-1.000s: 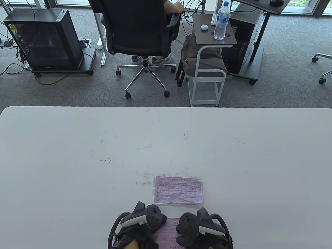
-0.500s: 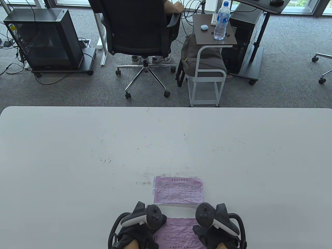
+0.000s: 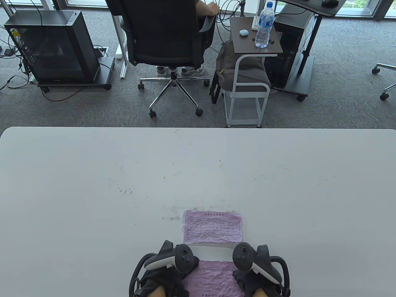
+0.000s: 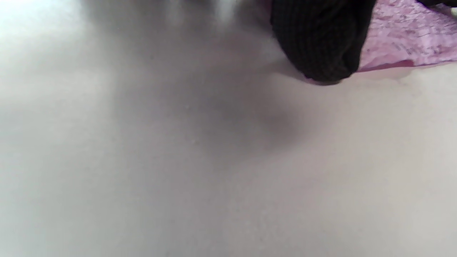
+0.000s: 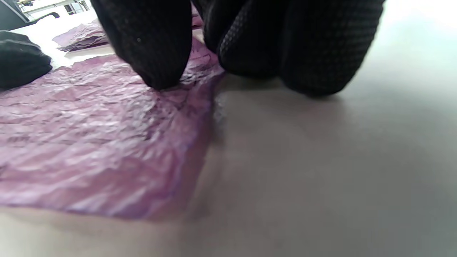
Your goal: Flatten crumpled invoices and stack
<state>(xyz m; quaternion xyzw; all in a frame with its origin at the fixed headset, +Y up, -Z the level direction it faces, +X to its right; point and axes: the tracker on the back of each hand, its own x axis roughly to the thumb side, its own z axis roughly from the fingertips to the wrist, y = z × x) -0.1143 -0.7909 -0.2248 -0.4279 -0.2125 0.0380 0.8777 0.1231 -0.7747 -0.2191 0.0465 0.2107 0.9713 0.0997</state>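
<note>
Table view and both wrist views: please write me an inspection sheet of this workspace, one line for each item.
Surface: white table, with small dark scuff marks near the middle.
Job's things: flattened invoice lies flat; wrinkled invoice lies nearer the person, between both hands, apart from the first.
Clutter: nothing seen on the table.
Grippers: left hand touches the wrinkled invoice's left edge; right hand presses fingertips on its right edge. Trackers cover both in the table view.
Cables: nothing seen on the table; floor cables beside a black cabinet.
Surroundings: office chair with a seated person, side table carrying a water bottle.
</note>
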